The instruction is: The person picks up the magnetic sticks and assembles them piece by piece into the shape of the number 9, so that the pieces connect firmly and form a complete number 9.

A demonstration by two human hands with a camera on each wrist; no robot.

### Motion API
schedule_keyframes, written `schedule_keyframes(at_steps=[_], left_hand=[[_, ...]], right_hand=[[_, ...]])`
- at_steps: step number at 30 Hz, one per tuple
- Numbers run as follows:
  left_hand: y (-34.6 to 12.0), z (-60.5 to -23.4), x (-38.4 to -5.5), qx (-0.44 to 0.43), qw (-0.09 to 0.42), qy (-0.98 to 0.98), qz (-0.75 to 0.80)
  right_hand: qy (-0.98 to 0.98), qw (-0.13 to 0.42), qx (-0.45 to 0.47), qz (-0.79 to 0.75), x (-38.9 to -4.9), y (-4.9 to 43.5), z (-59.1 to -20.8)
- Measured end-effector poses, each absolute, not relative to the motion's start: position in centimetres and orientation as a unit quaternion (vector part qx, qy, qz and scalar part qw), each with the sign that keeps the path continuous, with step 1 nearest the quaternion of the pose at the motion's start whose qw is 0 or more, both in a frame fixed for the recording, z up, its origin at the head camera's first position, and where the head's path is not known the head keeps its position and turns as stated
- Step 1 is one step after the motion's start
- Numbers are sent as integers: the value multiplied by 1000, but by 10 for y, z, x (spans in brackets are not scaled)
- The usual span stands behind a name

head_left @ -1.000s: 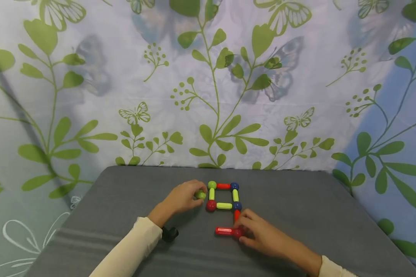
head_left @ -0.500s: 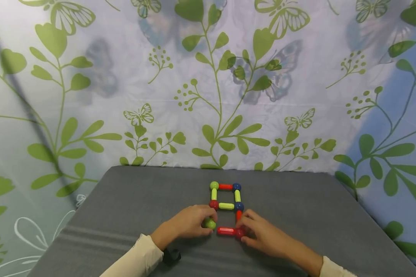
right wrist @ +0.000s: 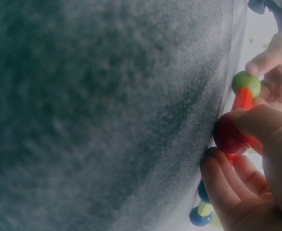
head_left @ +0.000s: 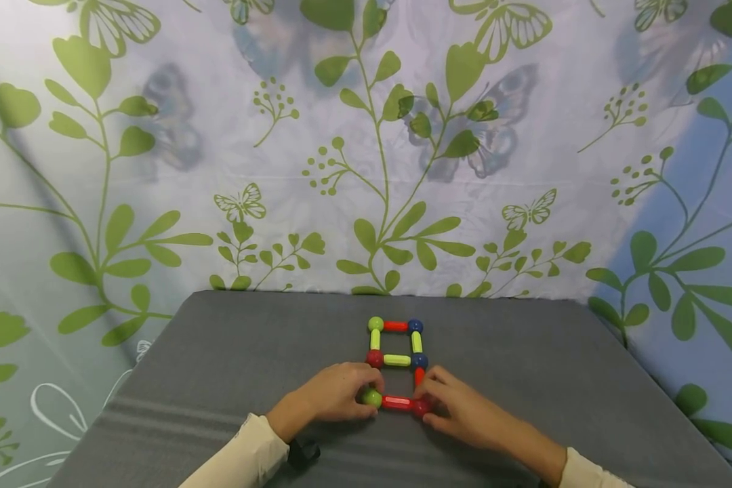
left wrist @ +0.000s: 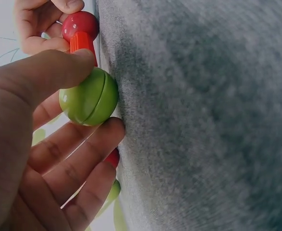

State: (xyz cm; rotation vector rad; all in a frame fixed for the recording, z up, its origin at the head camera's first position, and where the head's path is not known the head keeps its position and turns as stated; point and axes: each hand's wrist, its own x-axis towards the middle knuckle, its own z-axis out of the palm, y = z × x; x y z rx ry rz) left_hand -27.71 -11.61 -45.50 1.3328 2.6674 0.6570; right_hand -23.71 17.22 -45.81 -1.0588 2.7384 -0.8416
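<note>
Between thumb and fingers, my left hand point(head_left: 332, 394) pinches a green ball point(left wrist: 90, 98) at the left end of a red rod point(head_left: 398, 403). In the head view the ball and rod meet. The rod's other end joins a red ball point(right wrist: 231, 134), which my right hand point(head_left: 463, 412) holds with thumb and fingertips. From there a second red rod point(head_left: 419, 377) runs up to a blue ball point(head_left: 419, 360). That blue ball is a corner of a square of rods and balls, whose near-left corner is another red ball point(head_left: 375, 358), just beyond my left fingers.
The square's far side has a green ball point(head_left: 375, 324), a red rod point(head_left: 395, 327) and a blue ball point(head_left: 415, 326). Everything lies on a grey cloth-covered table point(head_left: 268, 339). Behind it hangs a leaf-and-butterfly curtain point(head_left: 366, 169). A black object point(head_left: 303, 453) is beside my left wrist.
My left hand has brought the green ball from left of the square toward me, then against the red rod's left end. The right hand has stayed on the red ball.
</note>
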Motion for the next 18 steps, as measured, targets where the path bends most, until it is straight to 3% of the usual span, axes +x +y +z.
schedule_keyframes(at_steps=[18], left_hand=[[-124, -459, -280, 446, 58, 859, 246]], right_hand=[[894, 45, -353, -273, -238, 170, -458]])
